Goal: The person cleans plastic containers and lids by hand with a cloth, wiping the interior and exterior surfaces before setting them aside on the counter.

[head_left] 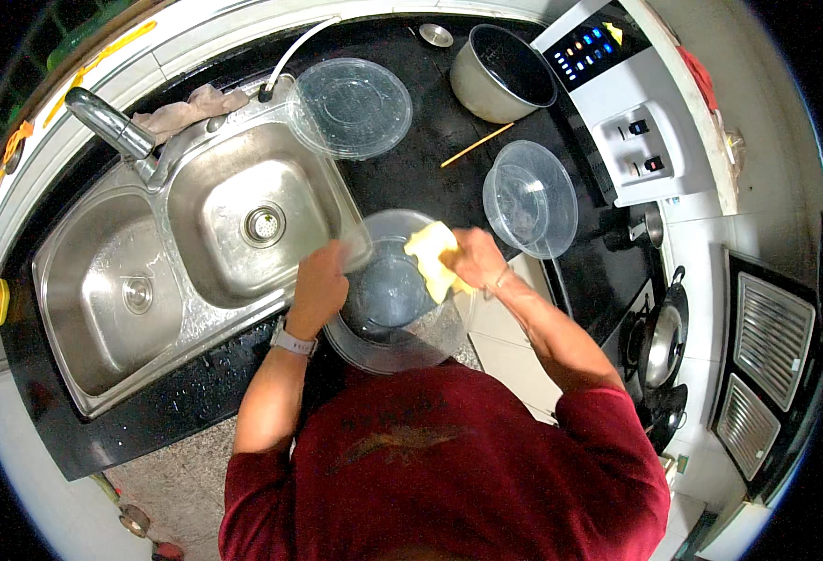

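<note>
A large clear plastic bowl point(383, 290) is in front of my chest, tilted over the counter's front edge. My left hand point(321, 283) is closed on the bowl's left rim, fingers slightly blurred. At the bowl's upper right, my right hand point(479, 260) holds a bunched yellow cloth point(433, 259) against or just over the bowl; contact is hard to tell. Right of that hand stands a second clear bowl point(528, 201). A clear round lid or shallow dish point(351, 107) lies behind, partly over the sink's corner.
On the left is a steel double sink point(182, 318) with a faucet point(117, 126) and a draped rag point(192, 112). A rice-cooker-like pot point(482, 89), a wooden stick point(477, 145) and a white appliance point(631, 140) are at the back right. Pans point(664, 346) sit at far right.
</note>
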A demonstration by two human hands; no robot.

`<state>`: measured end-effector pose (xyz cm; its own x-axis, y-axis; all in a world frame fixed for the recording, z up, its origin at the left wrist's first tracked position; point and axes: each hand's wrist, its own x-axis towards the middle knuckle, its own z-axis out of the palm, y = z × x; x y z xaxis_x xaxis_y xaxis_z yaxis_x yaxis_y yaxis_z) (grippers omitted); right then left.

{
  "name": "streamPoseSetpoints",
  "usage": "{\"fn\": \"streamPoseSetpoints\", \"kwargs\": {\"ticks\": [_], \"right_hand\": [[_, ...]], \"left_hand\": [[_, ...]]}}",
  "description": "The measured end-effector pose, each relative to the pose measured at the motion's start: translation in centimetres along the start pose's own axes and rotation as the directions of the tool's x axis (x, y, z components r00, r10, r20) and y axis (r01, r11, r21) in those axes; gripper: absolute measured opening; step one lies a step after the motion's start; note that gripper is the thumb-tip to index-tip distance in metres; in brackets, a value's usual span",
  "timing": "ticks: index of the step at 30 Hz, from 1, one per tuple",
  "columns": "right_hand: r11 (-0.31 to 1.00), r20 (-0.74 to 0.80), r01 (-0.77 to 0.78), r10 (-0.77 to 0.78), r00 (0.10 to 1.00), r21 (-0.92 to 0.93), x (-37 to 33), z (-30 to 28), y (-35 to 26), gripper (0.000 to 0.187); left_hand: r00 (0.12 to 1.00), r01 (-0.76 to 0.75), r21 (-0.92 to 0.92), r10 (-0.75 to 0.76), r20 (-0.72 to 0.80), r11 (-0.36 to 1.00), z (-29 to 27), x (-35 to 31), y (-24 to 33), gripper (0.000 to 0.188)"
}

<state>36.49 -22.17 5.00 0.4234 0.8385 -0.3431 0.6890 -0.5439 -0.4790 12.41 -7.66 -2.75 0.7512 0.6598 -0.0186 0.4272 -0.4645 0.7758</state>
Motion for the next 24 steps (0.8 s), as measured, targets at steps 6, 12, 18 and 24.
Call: {"fn": "streamPoseSetpoints", "kwargs": {"ticks": [6, 12, 18, 24], "right_hand": [[0.975, 0.147, 0.178, -0.159, 0.976, -0.132, 5.3, -0.5, -5.2, 0.020], [0.884, 0.269, 0.449, -0.404, 0.874, -0.131, 5.8, -0.3, -8.6, 0.018], [0.972, 0.095, -0.038, 0.017, 0.995, 0.231, -0.8, -0.1, 1.0, 0.024], [0.990, 0.070, 0.121, -0.125, 0.990, 0.071, 0.7, -2.3, -1.4, 0.022]], "left_hand": [[0.996, -0.088, -0.049, 0.086, -0.032, 0.995, 0.1, 0.6, -0.1, 0.023], [0.999, 0.022, -0.185, -0.026, -0.020, 0.982, 0.3, 0.0, 2.4, 0.030], [0.990, 0.056, -0.244, -0.085, -0.110, 0.968, -0.7, -3.3, 1.3, 0.036], [0.987, -0.007, -0.301, -0.042, -0.155, 0.954, -2.0, -0.8, 1.8, 0.043]]}}
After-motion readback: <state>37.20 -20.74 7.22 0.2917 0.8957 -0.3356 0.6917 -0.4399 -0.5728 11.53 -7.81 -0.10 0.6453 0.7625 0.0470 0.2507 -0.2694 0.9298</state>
